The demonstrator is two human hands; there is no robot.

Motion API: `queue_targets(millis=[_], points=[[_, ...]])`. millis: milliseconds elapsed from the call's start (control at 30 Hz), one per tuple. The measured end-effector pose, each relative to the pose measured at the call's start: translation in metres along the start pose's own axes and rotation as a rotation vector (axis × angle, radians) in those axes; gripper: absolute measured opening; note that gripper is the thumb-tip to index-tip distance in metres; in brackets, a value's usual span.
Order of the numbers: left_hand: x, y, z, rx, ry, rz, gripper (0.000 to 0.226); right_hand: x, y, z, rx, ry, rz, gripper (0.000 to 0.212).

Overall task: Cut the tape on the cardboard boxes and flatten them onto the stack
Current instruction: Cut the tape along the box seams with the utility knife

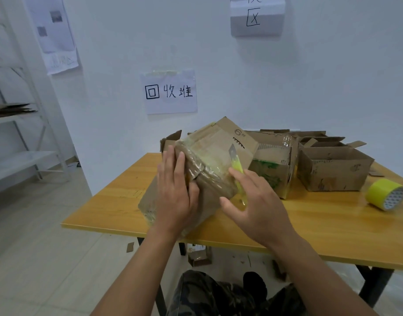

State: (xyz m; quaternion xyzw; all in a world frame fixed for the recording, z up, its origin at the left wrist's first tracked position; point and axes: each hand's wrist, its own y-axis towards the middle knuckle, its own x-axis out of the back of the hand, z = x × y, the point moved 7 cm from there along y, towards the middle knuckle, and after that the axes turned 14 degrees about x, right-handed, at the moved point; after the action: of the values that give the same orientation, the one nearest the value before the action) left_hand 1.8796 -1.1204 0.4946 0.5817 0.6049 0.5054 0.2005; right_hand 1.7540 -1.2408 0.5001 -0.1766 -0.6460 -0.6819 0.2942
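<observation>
**Taped box held tilted while a knife works at its seam**

While a person sits at a yellow-topped wooden table [109, 210], both hands meet on a brown cardboard box wrapped in clear tape [209, 160], which is tipped up on the table's near left part, directly ahead of the body. The left hand [175, 190] lies flat against the box's near left face, fingers straight, steadying it. The right hand [255, 206] holds a yellow-handled utility knife [238, 166], thumb and fingers loosely round the handle, blade pointing up and away over the box's right side. The taped seam seems to run from near left to far right, so the cut falls to the right hand, which is nearer it.

Glossy tape blurs the box's edges, and the left palm hides part of its face, so where the blade touches is unclear. Open cardboard boxes [332, 169] stand to the right, beside a roll of yellow tape [386, 195].
</observation>
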Motion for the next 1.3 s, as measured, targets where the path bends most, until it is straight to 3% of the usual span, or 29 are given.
queue_targets(millis=[167, 333, 400, 500, 600, 700, 800, 900, 1067, 1300], points=[[0.001, 0.003, 0.013, 0.001, 0.083, -0.084, 0.048, 0.009, 0.004, -0.005, -0.004, 0.304, 0.115, 0.086], [0.008, 0.010, 0.014, -0.050, 0.118, -0.133, 0.055, 0.011, 0.011, -0.006, 0.069, 0.297, 0.137, 0.088], [0.012, 0.013, 0.014, -0.034, 0.105, -0.147, 0.056, 0.016, 0.016, -0.002, 0.125, 0.243, 0.065, 0.082], [0.015, 0.015, 0.010, -0.036, 0.075, -0.136, 0.051, 0.033, 0.024, 0.001, 0.161, 0.209, -0.195, 0.055], [0.014, 0.010, 0.002, -0.093, 0.053, -0.124, 0.046, 0.040, 0.032, -0.002, 0.045, 0.468, -0.346, 0.017], [0.012, 0.005, -0.003, -0.098, 0.055, -0.125, 0.045, 0.038, 0.045, -0.002, -0.037, 0.699, -0.353, 0.024], [0.010, 0.000, -0.007, -0.084, 0.067, -0.124, 0.045, 0.045, 0.050, -0.001, -0.067, 0.788, -0.495, 0.029], [0.009, -0.003, -0.009, -0.076, 0.070, -0.128, 0.042, 0.044, 0.052, -0.003, -0.109, 0.776, -0.546, 0.036], [0.006, -0.006, -0.012, -0.072, 0.083, -0.109, 0.041, 0.022, 0.052, -0.006, -0.217, 0.666, -0.424, 0.026], [0.010, -0.009, -0.016, -0.088, 0.083, -0.117, 0.042, 0.024, 0.057, 0.003, -0.071, 0.433, -0.377, 0.027]])
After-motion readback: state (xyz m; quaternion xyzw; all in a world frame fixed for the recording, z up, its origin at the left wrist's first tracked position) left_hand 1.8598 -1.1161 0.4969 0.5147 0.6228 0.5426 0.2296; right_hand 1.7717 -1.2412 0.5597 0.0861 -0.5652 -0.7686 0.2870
